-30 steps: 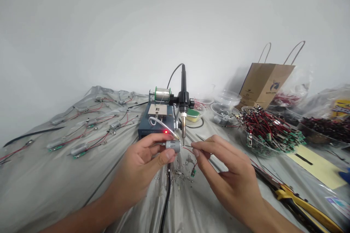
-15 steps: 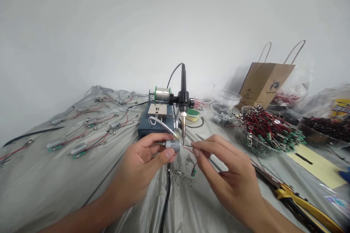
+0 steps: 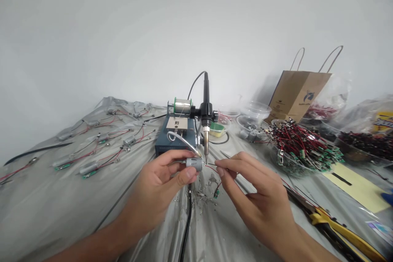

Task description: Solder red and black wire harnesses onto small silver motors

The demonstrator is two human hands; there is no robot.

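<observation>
My left hand [image 3: 166, 178] is closed on a small grey electric motor [image 3: 194, 164], pinched between thumb and fingers with its terminal end facing right. At that end stands the tip of a soldering iron [image 3: 206, 131], held upright in a black clamp. A thin solder feed tube [image 3: 187, 142] reaches down to the same spot. My right hand [image 3: 248, 184] pinches a thin black wire [image 3: 211, 164] whose end is by the iron tip. Below it, a red wire [image 3: 211, 168] runs from the motor towards a small green board [image 3: 216, 193]. Whether the tip touches metal is too small to tell.
Behind my hands sits a blue soldering station [image 3: 162, 141] with a solder spool [image 3: 182, 105]. Wired motors [image 3: 89, 167] lie at left. At right are a bowl of wired boards [image 3: 302, 147], yellow-handled pliers [image 3: 331, 225], a paper bag [image 3: 294, 94] and a tub of motors [image 3: 251, 131].
Almost nothing differs. Both hands, the motor and the wire hold their places at the iron tip.
</observation>
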